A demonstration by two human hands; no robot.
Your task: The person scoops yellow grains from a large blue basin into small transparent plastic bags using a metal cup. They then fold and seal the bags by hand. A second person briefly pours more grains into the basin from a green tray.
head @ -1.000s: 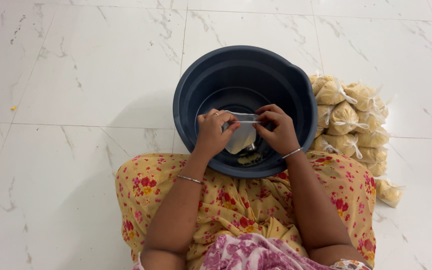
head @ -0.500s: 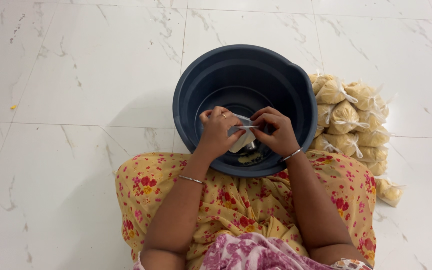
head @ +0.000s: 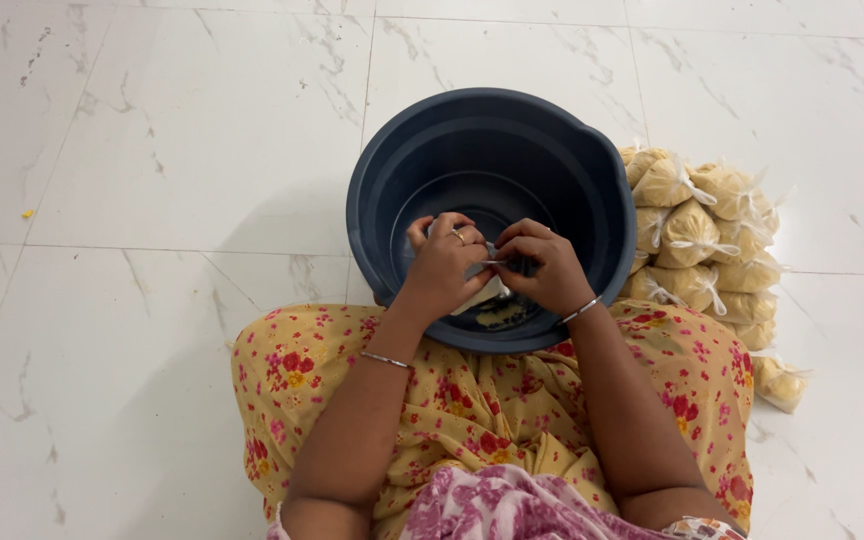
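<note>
A dark blue plastic tub point(head: 592, 190) stands on the floor in front of my knees. Over its near side my left hand point(head: 444, 265) and my right hand point(head: 544, 268) meet, both pinching the top of a small clear plastic bag point(head: 482, 295) that hangs below the fingers. The bag's contents are mostly hidden by my hands. A little yellowish stuff point(head: 500, 315) lies on the tub's bottom under the bag.
A pile of several tied clear bags filled with yellow food point(head: 707, 240) lies on the floor right of the tub, one bag point(head: 780, 382) apart nearer me. White marble tiles point(head: 182, 150) surround everything. My lap is covered by yellow flowered cloth point(head: 472, 400).
Both hands have drawn closer together over the bag's neck, and the stretched top of the bag between them has shortened.
</note>
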